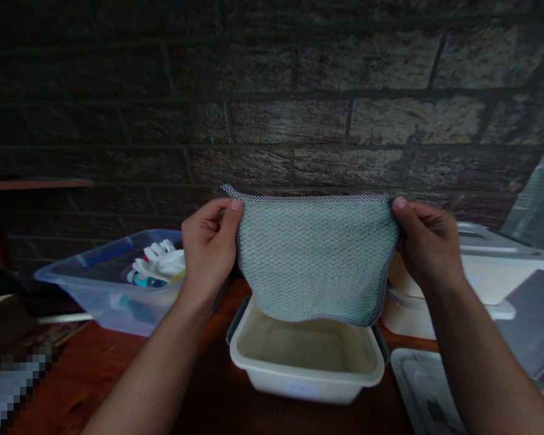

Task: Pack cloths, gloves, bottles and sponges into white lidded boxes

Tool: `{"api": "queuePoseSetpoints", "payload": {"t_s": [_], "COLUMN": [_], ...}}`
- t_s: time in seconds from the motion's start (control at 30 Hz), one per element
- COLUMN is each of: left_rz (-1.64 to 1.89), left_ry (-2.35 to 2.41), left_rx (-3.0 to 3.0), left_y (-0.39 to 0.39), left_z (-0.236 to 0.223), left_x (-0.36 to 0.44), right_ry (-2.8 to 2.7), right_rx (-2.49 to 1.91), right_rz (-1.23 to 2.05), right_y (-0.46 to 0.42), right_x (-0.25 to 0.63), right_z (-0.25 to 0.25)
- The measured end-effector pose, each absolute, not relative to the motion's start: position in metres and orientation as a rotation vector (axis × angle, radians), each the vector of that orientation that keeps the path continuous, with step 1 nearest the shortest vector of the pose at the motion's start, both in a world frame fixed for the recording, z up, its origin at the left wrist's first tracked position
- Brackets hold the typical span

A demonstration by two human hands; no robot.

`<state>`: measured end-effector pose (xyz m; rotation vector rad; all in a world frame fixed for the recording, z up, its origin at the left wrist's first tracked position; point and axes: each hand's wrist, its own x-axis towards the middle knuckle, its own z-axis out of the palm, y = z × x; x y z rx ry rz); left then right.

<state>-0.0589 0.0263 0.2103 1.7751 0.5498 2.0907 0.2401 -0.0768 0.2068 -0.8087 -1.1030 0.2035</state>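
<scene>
A pale green knitted cloth (pixel 315 260) with a dark edging hangs spread out in front of me. My left hand (pixel 208 244) pinches its upper left corner, thumb on the front. My right hand (pixel 424 241) pinches the upper right corner the same way. The cloth's lower edge dangles just above an open white plastic tub (pixel 306 377) that stands on the reddish-brown table (pixel 95 368). I see nothing inside the tub.
A clear plastic bin (pixel 90 290) at the left holds white gloves (pixel 161 260) and small items. Stacked white tubs with a lid (pixel 494 266) stand at the right, a flat lid (pixel 428 386) lies at the lower right. A dark brick wall (pixel 299 90) rises behind.
</scene>
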Motion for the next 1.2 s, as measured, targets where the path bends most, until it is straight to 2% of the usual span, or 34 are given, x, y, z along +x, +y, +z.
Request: {"api": "queuePoseSetpoints", "payload": {"t_s": [0.27,0.6,0.77,1.0,1.2], "left_rz": [1.884,1.706,1.528,1.324,1.518], "left_ry": [0.533,0.594,0.622,0.322,0.345], "left_rx": [1.816,1.963,1.799,1.547,1.566], "left_y": [0.020,0.025,0.034,0.035,0.044], "left_z": [0.211,0.199,0.190,0.194,0.194], "left_x": [-0.062,-0.049,-0.042,-0.042,-0.047], "right_ry": [-1.050,-0.968,-0.897,-0.820,-0.960], "right_rx": [-0.807,-0.966,-1.016,-0.904,-0.826], "right_rz": [0.244,0.096,0.126,0.188,0.233], "right_y": [-0.081,-0.081,-0.081,-0.073,-0.068], "right_x": [0.236,0.233,0.231,0.237,0.237], "right_z": [0.205,0.205,0.202,0.199,0.200]}}
